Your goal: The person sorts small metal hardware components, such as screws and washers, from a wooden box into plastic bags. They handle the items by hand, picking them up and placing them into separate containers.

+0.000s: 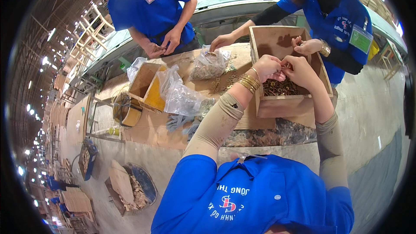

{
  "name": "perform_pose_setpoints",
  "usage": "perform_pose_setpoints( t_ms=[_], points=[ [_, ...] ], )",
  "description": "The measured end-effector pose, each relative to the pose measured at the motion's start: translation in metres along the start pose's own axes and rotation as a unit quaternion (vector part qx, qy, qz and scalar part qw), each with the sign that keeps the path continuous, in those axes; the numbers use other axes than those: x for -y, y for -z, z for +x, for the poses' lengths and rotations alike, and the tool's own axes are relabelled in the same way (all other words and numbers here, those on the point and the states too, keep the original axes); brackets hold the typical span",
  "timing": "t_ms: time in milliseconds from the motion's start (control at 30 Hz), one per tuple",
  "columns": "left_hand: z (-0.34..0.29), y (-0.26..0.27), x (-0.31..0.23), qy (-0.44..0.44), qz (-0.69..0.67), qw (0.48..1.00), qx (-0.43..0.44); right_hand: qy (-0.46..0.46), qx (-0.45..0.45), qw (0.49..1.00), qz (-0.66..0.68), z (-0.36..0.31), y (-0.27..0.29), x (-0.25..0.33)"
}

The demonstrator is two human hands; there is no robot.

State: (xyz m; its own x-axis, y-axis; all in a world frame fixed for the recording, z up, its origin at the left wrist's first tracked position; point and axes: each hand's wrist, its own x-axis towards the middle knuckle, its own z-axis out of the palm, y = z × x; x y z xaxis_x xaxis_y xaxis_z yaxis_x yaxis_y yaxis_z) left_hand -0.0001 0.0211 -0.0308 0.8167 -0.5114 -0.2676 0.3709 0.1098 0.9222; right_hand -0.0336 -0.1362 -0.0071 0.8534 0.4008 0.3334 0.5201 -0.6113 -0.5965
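Note:
My left hand (268, 67) and my right hand (300, 72) meet above an open wooden box (284, 107). The fingertips of both are pinched together around something too small to make out. Under them in the box lies a heap of dark and brassy screws (279, 88). On the far right, a co-worker's hand (307, 47) with a gold watch hangs over the same box, fingers curled. That person's other hand (223, 41) reaches to a clear plastic bag (210, 68) of small metal parts. Gold bangles circle my left wrist.
A second co-worker's hands (167, 44) handle something small at the far left. On the cardboard-covered table (147, 132) are small rings (223, 82), another clear bag (180, 96), grey gloves (178, 121) and a smaller yellow-sided wooden box (154, 87). A bin of wood scraps (132, 186) stands on the floor.

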Motion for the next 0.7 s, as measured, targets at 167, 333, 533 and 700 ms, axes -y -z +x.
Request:
perform_pose_setpoints(
  t_ms=[167, 333, 533, 700],
  points=[
    [-0.005, -0.001, -0.004, -0.009, -0.002, 1.000, 0.000, -0.149, 0.003, 0.969, 0.199, -0.002, 0.001, -0.003],
    [-0.002, -0.009, -0.002, -0.009, -0.022, 0.999, 0.033, -0.178, -0.001, 0.946, 0.271, -0.008, -0.004, -0.030],
    [0.000, -0.018, 0.001, 0.002, 0.016, 1.000, -0.008, -0.228, -0.105, 0.911, 0.327, -0.018, 0.003, -0.026],
    [-0.013, -0.015, -0.002, -0.085, -0.062, 0.994, -0.005, -0.159, -0.151, 0.916, 0.335, -0.015, 0.025, -0.010]
  ],
)
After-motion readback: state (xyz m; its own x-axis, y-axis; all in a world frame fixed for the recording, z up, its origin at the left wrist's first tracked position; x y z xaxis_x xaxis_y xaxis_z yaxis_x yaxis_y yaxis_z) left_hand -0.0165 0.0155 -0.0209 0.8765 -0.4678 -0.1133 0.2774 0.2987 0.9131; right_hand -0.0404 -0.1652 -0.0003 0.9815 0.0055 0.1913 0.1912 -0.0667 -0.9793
